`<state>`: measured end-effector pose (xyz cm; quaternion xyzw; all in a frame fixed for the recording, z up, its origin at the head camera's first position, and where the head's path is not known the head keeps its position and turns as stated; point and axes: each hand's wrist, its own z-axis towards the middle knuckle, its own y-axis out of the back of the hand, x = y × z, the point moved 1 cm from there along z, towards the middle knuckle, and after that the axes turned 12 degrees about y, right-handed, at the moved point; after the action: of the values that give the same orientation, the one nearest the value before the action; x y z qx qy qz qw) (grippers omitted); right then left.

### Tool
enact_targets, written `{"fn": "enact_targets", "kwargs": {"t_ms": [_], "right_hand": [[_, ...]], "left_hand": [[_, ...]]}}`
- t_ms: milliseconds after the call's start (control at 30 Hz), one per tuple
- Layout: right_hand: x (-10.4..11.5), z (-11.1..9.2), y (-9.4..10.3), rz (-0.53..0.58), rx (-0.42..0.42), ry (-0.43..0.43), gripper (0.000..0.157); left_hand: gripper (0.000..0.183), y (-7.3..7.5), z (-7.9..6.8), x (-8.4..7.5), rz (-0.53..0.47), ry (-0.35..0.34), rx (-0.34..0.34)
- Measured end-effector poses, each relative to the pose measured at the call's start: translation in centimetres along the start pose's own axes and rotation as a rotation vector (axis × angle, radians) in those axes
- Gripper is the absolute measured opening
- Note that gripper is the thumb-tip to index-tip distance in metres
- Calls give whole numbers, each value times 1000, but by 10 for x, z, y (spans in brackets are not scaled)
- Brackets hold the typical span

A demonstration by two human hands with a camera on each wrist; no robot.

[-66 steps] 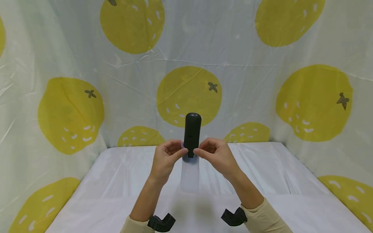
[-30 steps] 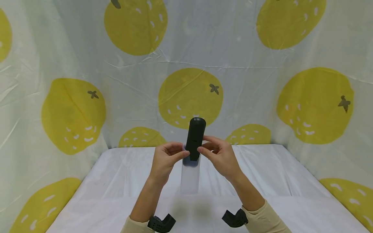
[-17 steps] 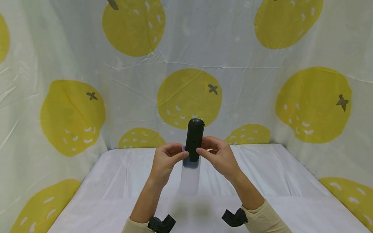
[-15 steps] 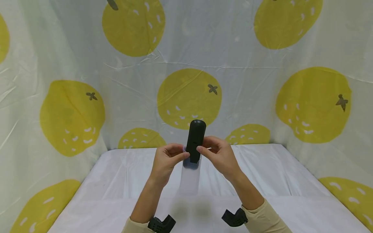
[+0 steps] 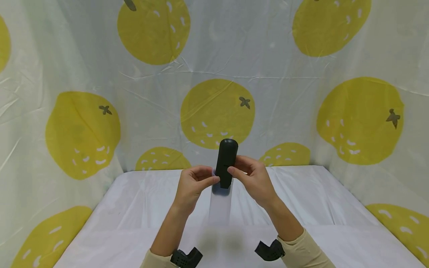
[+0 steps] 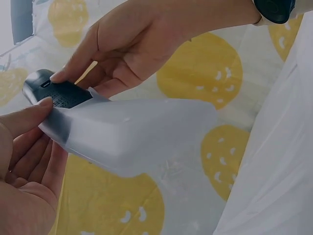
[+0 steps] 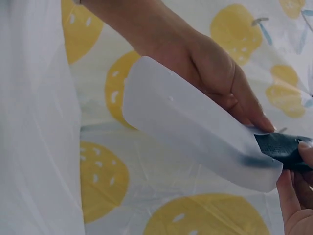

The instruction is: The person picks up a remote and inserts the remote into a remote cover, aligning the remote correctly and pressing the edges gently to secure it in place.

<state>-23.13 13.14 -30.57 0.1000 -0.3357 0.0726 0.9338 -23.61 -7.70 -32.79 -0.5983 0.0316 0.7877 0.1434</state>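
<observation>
A long black device, like a remote control with a rounded end, stands partly inside a translucent frosted sleeve. The sleeve hangs below, its lower part empty. My left hand pinches the sleeve's rim on the left, with the thumb close to the device's edge. On the other side my right hand grips the device between thumb and fingers, a little higher. The device leans slightly right. In the left wrist view, a small slot and fine markings show on the device above the mouth of the sleeve.
Both hands are raised above a table with a white cloth. A pale curtain printed with yellow fruit surrounds the back and sides. A black camera sits on the left wrist, another camera on the right.
The device has come down a little and its top now tilts right, where it stood nearly upright before. My right hand has shifted slightly right with it; the left keeps its hold on the sleeve.
</observation>
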Motion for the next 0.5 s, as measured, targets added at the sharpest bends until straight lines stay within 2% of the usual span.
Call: {"fn": "enact_targets", "kwargs": {"t_ms": [500], "right_hand": [[-2,-1,1,3,38,6,34]], "left_hand": [[26,1,-1,-1,-3,-12,6]]}}
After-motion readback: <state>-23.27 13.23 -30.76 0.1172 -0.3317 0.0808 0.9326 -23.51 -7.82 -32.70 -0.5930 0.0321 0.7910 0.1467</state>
